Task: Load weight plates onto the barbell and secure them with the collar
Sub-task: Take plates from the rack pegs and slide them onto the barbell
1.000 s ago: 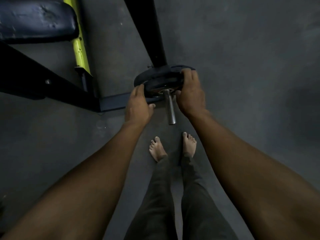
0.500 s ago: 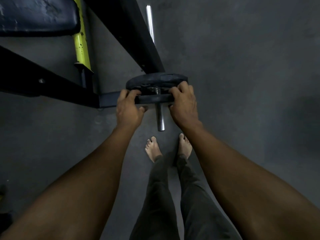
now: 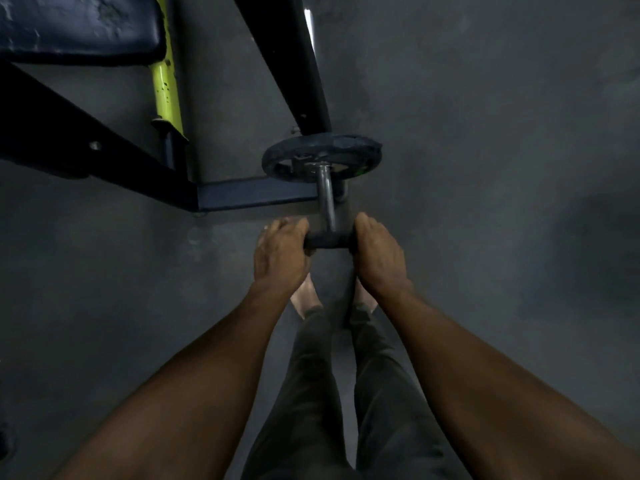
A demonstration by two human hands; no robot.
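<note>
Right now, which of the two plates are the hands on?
The small plate at the sleeve's near end, gripped by left hand and right hand. The larger plate sits untouched further in.

Open floor rightward; bench frame crowding the left.

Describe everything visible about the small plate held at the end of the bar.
The small plate is a dark, dull disc, seen nearly edge-on, apparently rubber or coated metal. It sits at the near tip of the steel bar sleeve, apart from the larger plate further up. The left hand and right hand clasp its opposite sides, hiding much of it.
</note>
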